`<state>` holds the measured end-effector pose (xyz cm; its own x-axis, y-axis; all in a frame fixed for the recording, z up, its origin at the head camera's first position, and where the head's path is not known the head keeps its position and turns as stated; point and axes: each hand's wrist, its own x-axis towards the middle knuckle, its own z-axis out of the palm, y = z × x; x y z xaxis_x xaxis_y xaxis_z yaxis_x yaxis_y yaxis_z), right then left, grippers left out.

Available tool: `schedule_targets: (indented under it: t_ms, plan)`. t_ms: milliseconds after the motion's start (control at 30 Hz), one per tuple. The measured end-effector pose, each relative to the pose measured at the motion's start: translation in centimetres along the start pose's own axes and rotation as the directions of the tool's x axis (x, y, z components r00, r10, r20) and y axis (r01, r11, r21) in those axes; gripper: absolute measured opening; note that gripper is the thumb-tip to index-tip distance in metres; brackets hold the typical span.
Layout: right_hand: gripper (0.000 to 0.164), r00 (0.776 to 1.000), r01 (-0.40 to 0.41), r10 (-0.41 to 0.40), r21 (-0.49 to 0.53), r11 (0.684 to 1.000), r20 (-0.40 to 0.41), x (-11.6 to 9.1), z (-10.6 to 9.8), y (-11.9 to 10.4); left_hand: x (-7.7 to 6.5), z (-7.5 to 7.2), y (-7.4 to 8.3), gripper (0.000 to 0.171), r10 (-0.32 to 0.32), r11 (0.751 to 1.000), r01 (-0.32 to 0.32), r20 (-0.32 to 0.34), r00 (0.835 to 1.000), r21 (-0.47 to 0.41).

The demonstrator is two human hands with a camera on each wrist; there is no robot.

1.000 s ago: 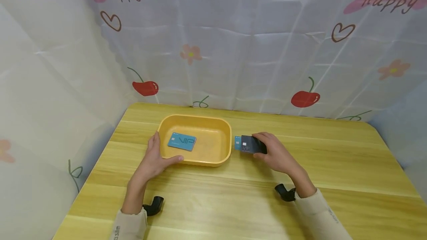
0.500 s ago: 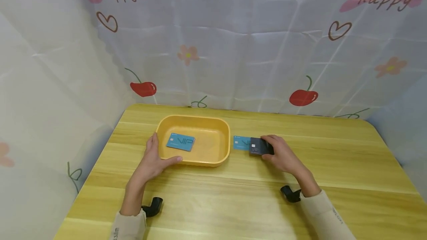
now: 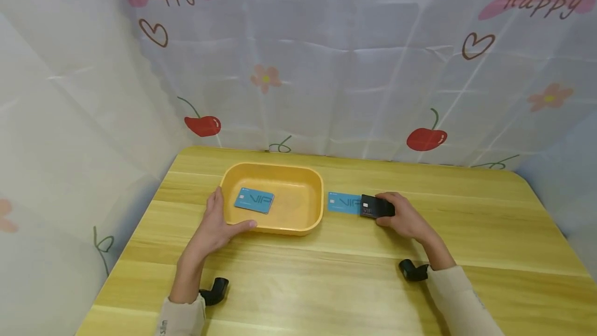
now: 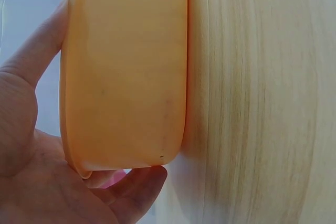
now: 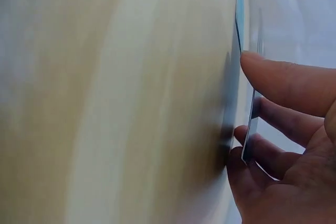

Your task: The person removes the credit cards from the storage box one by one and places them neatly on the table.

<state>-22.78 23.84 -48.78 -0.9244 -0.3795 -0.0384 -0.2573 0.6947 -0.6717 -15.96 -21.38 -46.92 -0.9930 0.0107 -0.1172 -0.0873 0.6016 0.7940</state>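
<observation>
My left hand (image 3: 216, 226) grips the left end of a yellow plastic tray (image 3: 293, 231), thumb over the front rim and fingers round the side. In the left wrist view the tray's wall (image 4: 126, 77) stands between thumb and fingers. A blue VIP card (image 3: 254, 199) lies inside the tray, with other card edges showing beneath it. To the right of the tray, another blue VIP card (image 3: 342, 202) lies on the table. My right hand (image 3: 406, 217) pinches a black VIP card (image 3: 370, 206) by its right end; it overlaps the blue one's right end and appears edge-on in the right wrist view.
Everything stands on a wood-grain table (image 3: 298, 284). A pale curtain (image 3: 326, 66) printed with cherries, hearts and flowers hangs behind its back edge and along the sides. Black wrist mounts (image 3: 215, 291) show by both sleeves.
My right hand has slid right with the black card, uncovering most of the blue card on the table. The left hand keeps its hold on the tray.
</observation>
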Motion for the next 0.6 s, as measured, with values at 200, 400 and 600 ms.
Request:
schedule_targets:
  t_ms: [200, 400, 600]
  plan:
    - [0.055, 1.0, 0.002, -0.002, 0.001, 1.0, -0.007, 0.07, -0.27, 0.28, 0.01, 0.01, -0.02, 0.132, 0.003, 1.0, -0.003, 0.001, 1.0, 0.004]
    - [0.055, 1.0, -0.006, 0.006, -0.011, 1.0, 0.011, 0.23, -0.36, 0.48, -0.12, -0.18, 0.35, 0.132, 0.0, 1.0, 0.0, 0.01, 1.0, 0.005]
    - [0.055, 0.999, -0.006, 0.006, -0.014, 1.0, 0.032, 0.5, -0.48, 0.77, -0.17, -0.27, 0.57, 0.131, -0.001, 1.0, 0.001, 0.014, 1.0, -0.005]
